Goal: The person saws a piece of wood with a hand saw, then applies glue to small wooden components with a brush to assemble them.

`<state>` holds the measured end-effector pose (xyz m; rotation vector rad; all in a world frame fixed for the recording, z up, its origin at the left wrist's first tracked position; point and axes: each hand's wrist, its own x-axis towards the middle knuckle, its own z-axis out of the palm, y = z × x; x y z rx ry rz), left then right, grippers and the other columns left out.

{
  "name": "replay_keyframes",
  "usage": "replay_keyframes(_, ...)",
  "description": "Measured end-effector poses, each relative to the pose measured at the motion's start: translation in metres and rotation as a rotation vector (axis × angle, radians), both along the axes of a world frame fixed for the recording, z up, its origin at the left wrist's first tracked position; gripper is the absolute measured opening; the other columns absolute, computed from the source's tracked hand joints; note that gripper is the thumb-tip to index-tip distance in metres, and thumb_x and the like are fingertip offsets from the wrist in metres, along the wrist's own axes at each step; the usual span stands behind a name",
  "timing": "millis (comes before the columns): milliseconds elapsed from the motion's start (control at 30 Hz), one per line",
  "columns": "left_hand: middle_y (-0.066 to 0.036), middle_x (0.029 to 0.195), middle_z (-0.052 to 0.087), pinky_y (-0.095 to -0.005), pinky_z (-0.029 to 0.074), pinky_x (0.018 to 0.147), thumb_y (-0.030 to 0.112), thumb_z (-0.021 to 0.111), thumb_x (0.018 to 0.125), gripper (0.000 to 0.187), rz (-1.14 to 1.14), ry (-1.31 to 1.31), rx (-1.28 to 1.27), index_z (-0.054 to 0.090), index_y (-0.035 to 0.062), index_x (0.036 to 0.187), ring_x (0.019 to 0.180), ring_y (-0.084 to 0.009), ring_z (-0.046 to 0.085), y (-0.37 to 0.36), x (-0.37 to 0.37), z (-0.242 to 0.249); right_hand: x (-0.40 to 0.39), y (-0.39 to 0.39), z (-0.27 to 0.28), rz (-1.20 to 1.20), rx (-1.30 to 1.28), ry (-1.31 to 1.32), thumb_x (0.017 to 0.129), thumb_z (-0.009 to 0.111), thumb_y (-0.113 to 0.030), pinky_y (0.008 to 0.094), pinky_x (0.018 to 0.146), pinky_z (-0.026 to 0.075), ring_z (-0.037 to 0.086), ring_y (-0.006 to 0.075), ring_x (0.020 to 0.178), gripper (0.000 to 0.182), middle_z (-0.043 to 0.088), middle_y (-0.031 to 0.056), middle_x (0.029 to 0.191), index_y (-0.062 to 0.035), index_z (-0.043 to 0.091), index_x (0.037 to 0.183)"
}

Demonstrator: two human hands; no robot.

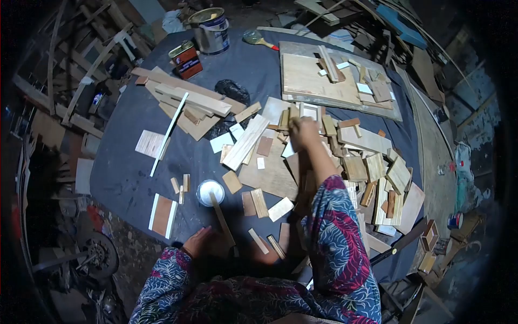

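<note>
On a worktop spread with a dark covering, a person in patterned long sleeves is working above a heap of wood offcuts. The right hand is resting over a small wooden block toward the heap's far side, its fingers curling down onto the piece; whether they are clamping it or merely touching it, the view is not showing. The left hand is lying well apart at the near edge, partly in shadow, near a wooden stick that is leaning from a tub of white paste; no held piece is showing there, and its exact grip is escaping the camera.

The block is sitting among close neighbours, just beside a pale framed piece. Handling it well is likely calling for a firm pinch on opposite sides and a straight lift, since dragging could be toppling the loose offcuts. Holding the right sleeve high is looking wise, with the forearm crossing above scattered pieces. Giving the stick ample room is also seeming sensible, as a knock could be tipping the tub.
</note>
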<state>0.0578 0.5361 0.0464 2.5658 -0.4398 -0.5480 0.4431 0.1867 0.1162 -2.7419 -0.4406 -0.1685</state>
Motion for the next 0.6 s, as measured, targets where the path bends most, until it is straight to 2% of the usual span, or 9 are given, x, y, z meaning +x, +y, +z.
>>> replay_keyframes(33,-0.013,0.127,0.041,-0.0367,0.028,0.102,0.011,0.051,0.075,0.049,-0.117,-0.032,0.056,0.042,0.0042,0.123,0.121,-0.0270,0.036,0.003,0.001,-0.023,0.007,-0.007,-0.014,-0.087,0.273,-0.152,0.077,0.052,-0.026,0.0446,0.075,0.041,0.056,0.0337,0.084,0.026,0.060,0.0180,0.083,-0.0077,0.062,0.094)
replay_keyframes(100,-0.013,0.125,0.043,-0.0365,0.029,0.102,0.012,0.049,0.077,0.046,-0.222,-0.062,0.106,0.042,0.0039,0.122,0.119,-0.0272,0.038,0.000,0.003,-0.025,0.013,-0.029,-0.008,-0.353,0.581,-0.035,0.077,0.051,-0.025,0.0397,0.066,0.047,0.060,0.0354,0.075,0.033,0.061,0.0224,0.081,0.0017,0.060,0.093)
replay_keyframes(167,-0.014,0.120,0.047,-0.0374,0.029,0.101,0.016,0.049,0.078,0.043,-0.330,0.026,0.203,0.044,0.0033,0.120,0.115,-0.0271,0.042,-0.014,0.023,0.021,0.009,-0.051,0.002,-0.560,0.601,-0.062,0.076,0.049,-0.021,0.0386,0.066,0.047,0.060,0.0359,0.075,0.031,0.061,0.0232,0.079,0.0028,0.060,0.094)
replay_keyframes(200,-0.014,0.120,0.047,-0.0374,0.029,0.101,0.016,0.049,0.078,0.043,-0.325,0.030,0.202,0.044,0.0033,0.120,0.115,-0.0271,0.042,-0.008,0.017,0.007,0.007,-0.056,0.008,-0.688,0.582,-0.046,0.074,0.052,-0.017,0.0395,0.071,0.045,0.059,0.0343,0.079,0.028,0.062,0.0204,0.082,-0.0002,0.061,0.095)
replay_keyframes(233,-0.015,0.117,0.048,-0.0376,0.030,0.100,0.017,0.049,0.079,0.042,-0.316,-0.109,0.148,0.045,0.0033,0.118,0.113,-0.0271,0.044,0.000,0.007,-0.017,0.003,-0.052,0.009,-0.684,0.579,-0.041,0.074,0.052,-0.017,0.0395,0.071,0.045,0.059,0.0343,0.079,0.028,0.062,0.0204,0.082,-0.0002,0.061,0.095)
replay_keyframes(300,-0.015,0.115,0.049,-0.0378,0.031,0.099,0.018,0.049,0.079,0.041,-0.302,-0.246,0.094,0.046,0.0034,0.117,0.111,-0.0272,0.046,0.001,0.004,-0.012,-0.007,-0.037,0.015,-0.601,0.035,-0.596,0.072,0.055,-0.015,0.0410,0.078,0.040,0.054,0.0331,0.086,0.026,0.059,0.0185,0.087,-0.0034,0.062,0.094)
replay_keyframes(367,-0.014,0.113,0.050,-0.0381,0.033,0.098,0.020,0.050,0.078,0.041,-0.264,-0.422,0.033,0.047,0.0038,0.116,0.108,-0.0281,0.048,-0.013,0.012,0.038,-0.014,-0.016,0.014,-0.181,0.195,-0.280,0.071,0.059,-0.013,0.0429,0.081,0.037,0.048,0.0329,0.095,0.027,0.055,0.0165,0.097,-0.0046,0.060,0.097)
replay_keyframes(500,-0.014,0.114,0.050,-0.0385,0.032,0.098,0.019,0.049,0.079,0.040,-0.260,-0.346,-0.009,0.047,0.0036,0.116,0.109,-0.0284,0.047,-0.009,0.003,0.018,-0.012,0.036,-0.005,-0.192,-0.035,-0.042,0.068,0.068,-0.033,0.0443,0.083,0.039,0.046,0.0314,0.101,0.038,0.054,0.0126,0.096,-0.0143,0.060,0.100)
replay_keyframes(600,-0.014,0.115,0.050,-0.0388,0.032,0.098,0.018,0.048,0.080,0.039,-0.276,-0.331,-0.007,0.048,0.0034,0.116,0.110,-0.0286,0.046,-0.005,-0.001,-0.003,-0.004,0.043,0.002,-0.120,-0.085,-0.107,0.068,0.067,-0.031,0.0424,0.080,0.042,0.050,0.0302,0.098,0.035,0.054,0.0133,0.096,-0.0176,0.061,0.100)
